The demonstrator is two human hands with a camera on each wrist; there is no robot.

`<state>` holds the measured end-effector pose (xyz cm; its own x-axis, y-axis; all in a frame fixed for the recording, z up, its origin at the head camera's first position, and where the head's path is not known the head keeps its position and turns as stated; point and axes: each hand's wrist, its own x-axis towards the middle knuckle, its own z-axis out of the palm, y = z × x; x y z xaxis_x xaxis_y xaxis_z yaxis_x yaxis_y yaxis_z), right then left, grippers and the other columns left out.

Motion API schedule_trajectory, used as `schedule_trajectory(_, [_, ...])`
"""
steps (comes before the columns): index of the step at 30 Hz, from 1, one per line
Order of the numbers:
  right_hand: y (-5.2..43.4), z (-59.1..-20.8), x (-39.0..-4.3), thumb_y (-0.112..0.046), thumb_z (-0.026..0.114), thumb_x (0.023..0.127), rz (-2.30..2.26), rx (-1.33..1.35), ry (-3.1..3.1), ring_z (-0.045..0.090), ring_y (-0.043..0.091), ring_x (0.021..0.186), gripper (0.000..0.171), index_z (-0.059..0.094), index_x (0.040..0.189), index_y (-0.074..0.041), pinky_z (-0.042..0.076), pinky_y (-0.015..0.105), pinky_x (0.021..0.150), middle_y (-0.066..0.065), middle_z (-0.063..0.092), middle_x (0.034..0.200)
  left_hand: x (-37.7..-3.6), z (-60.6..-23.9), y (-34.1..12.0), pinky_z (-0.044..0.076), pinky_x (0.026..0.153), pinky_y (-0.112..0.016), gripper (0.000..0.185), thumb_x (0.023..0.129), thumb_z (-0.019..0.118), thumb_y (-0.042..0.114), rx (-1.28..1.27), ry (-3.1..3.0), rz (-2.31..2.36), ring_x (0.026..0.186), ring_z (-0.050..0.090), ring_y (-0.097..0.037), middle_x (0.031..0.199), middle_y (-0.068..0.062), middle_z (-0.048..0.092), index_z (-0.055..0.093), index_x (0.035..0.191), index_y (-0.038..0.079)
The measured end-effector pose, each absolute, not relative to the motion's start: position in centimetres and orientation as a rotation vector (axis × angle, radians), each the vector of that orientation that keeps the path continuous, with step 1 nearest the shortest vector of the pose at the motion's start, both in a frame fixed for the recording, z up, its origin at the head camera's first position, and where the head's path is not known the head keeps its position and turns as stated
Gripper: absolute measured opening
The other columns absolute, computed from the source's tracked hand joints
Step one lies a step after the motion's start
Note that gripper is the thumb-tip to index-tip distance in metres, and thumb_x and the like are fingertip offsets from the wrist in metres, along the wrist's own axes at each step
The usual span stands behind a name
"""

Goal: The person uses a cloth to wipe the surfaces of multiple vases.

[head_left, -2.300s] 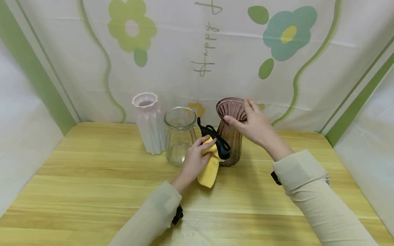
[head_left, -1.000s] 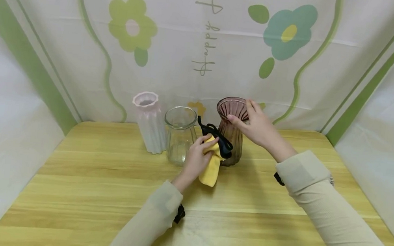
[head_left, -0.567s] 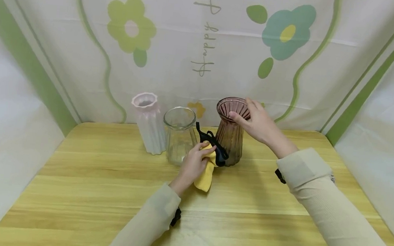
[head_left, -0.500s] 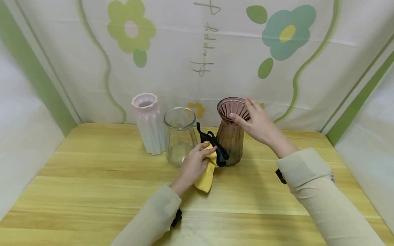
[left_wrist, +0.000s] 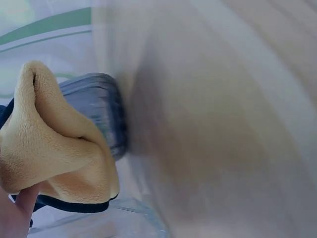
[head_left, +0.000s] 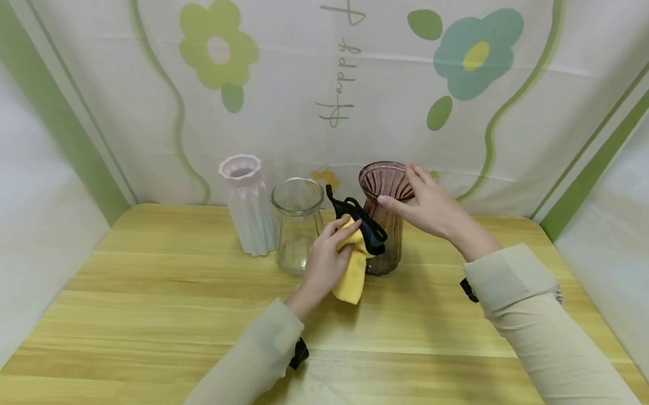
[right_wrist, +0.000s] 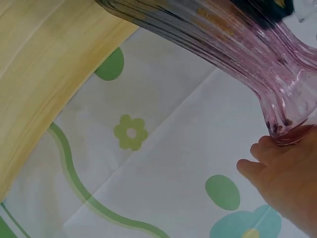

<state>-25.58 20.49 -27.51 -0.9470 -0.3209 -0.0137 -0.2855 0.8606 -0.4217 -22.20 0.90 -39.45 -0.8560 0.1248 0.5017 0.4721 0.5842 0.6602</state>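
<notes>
The left hand's grip [head_left: 327, 258], pinching a soft yellow cloth with black parts [head_left: 353, 276], has just moved slightly up and rightward at the front left of a fluted purple glass vase [head_left: 395, 230]. The cloth now overlaps a higher stretch of it; wiping seems under way. The right hand's grip [head_left: 432, 206] holds its rim; it stands upright on the wooden worktop [head_left: 172, 325].

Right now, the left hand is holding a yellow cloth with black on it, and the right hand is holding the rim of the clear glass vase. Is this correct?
Not quite: the right hand is holding the rim of the purple vase, as the head view shows. The left hand is indeed holding a yellow cloth with black on it.
</notes>
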Motion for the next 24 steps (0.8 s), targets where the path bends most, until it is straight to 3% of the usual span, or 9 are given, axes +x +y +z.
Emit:
schedule_trajectory(7, [19.6, -27.2, -25.0, -0.07, 0.039, 0.089, -0.611, -0.456, 2.999, 0.011, 0.048, 0.145, 0.101, 0.004, 0.152, 0.001, 0.019, 0.064, 0.115, 0.024, 0.003, 0.16, -22.2, -37.7, 1.3, 0.051, 0.101, -0.036, 0.043, 0.087, 0.063, -0.003, -0.509, -2.249, -1.239, 0.125, 0.054, -0.032, 0.138, -0.017, 0.051, 0.06, 0.129, 0.008])
schedule_trajectory(12, [19.3, -27.4, -24.8, -0.073, 0.037, 0.088, -0.622, -0.427, 3.023, 0.013, 0.048, 0.144, 0.104, 0.005, 0.152, 0.002, 0.022, 0.063, 0.115, 0.024, 0.005, 0.16, -22.4, -37.1, 1.5, 0.052, 0.098, -0.037, 0.041, 0.087, 0.063, -0.003, -0.515, -2.225, -1.239, 0.122, 0.056, -0.033, 0.136, -0.017, 0.052, 0.062, 0.127, 0.007])
schedule_trajectory(24, [18.7, -27.8, -24.8, -0.076, 0.036, 0.085, -0.667, -0.366, 3.027, 0.014, 0.047, 0.144, 0.107, 0.002, 0.152, 0.001, 0.024, 0.063, 0.114, 0.023, 0.003, 0.16, -22.2, -39.4, 0.8, 0.055, 0.093, -0.04, 0.04, 0.088, 0.063, 0.0, -0.521, -2.42, -1.147, 0.121, 0.057, -0.035, 0.137, -0.017, 0.053, 0.062, 0.127, 0.011])
